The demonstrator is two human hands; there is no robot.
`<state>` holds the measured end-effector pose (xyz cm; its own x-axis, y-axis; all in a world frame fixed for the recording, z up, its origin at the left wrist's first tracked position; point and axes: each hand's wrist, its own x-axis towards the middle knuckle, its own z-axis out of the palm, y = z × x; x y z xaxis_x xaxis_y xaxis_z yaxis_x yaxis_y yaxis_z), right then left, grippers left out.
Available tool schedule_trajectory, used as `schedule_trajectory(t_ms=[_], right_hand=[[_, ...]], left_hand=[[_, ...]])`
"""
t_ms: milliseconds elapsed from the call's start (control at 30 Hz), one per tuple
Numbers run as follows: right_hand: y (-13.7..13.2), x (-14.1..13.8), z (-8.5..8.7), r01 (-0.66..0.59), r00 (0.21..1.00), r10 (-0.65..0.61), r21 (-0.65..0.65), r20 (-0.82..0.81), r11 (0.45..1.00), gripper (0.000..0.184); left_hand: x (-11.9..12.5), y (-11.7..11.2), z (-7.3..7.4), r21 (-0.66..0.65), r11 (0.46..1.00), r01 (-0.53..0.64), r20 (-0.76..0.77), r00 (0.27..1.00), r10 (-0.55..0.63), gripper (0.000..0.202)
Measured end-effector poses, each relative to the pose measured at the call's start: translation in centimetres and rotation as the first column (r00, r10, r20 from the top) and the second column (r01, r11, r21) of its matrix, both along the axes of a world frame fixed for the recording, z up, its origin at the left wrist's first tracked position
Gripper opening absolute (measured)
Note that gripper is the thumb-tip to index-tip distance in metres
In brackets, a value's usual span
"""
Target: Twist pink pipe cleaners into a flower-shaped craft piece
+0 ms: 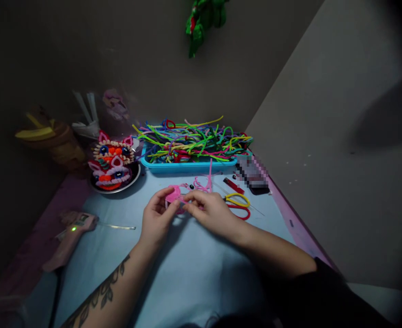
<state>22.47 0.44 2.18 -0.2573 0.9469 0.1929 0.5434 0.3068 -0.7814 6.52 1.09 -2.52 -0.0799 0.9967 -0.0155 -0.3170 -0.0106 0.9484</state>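
Blue-covered table point(190, 269) set in corner between grey walls point(126, 54); tray point(187, 168) of pipe cleaners point(201, 142) placed at back. Pink piece point(174, 193) held over table, before tray: pinched by left hand point(157, 216), right edge pinched by right hand point(212, 212), forearms angled inward.

On the desk point(190, 269), a tray point(190, 168) of pipe cleaners point(194, 142) is set behind a piece point(174, 195) held between left hand point(156, 214) and right hand point(209, 210); a bowl point(135, 179) of figures point(114, 175) and a glue gun point(70, 242) are placed left, scissors point(238, 195) and phone point(255, 175) right.
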Motion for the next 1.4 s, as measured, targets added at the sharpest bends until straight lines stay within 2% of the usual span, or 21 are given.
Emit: schedule_trajectory(t_ms=[133, 233, 333, 533, 767, 1033, 1267, 1400], right_hand=[[0.1, 0.5, 0.5, -0.004, 1.000, 0.003, 0.129, 0.003, 0.992, 0.009], [-0.1, 0.9, 0.9, 0.007, 0.998, -0.026, 0.305, 0.059, 0.952, 0.013], [-0.3, 1.0, 0.7, -0.014, 0.991, -0.039, 0.389, 0.127, 0.921, 0.015], [-0.2, 0.3, -0.1, -0.055, 0.991, 0.003, 0.395, 0.131, 0.917, 0.013], [-0.2, -0.1, -0.4, -0.024, 0.999, 0.005, 0.409, 0.048, 0.912, 0.007], [-0.2, -0.2, -0.2, -0.014, 0.999, -0.002, 0.309, 0.053, 0.951, 0.008], [0.1, 0.0, -0.4, -0.032, 0.999, 0.037, 0.219, -0.022, 0.975, 0.009], [0.3, 0.0, -0.5, -0.030, 0.999, 0.031, 0.189, -0.004, 0.982, 0.009]], left_hand=[[-0.1, 0.1, -0.4, -0.023, 0.998, 0.057, 0.095, 0.994, -0.055, 0.042], [-0.2, 0.2, -0.6, -0.028, 0.996, 0.088, 0.147, 0.986, -0.083, 0.042], [-0.1, 0.2, -0.6, -0.033, 0.994, 0.106, 0.184, 0.978, -0.098, 0.042], [0.0, 0.2, -0.6, -0.051, 0.985, 0.165, 0.254, 0.956, -0.147, 0.041], [0.1, 0.2, -0.3, -0.077, 0.977, 0.199, 0.282, 0.944, -0.170, 0.046], [0.1, 0.2, -1.0, -0.044, 0.987, 0.156, 0.171, 0.974, -0.146, 0.037], [0.3, 0.2, -0.6, -0.019, 0.995, 0.101, 0.076, 0.992, -0.099, 0.035], [0.3, 0.2, -0.7, -0.013, 0.996, 0.093, 0.081, 0.992, -0.092, 0.033]])
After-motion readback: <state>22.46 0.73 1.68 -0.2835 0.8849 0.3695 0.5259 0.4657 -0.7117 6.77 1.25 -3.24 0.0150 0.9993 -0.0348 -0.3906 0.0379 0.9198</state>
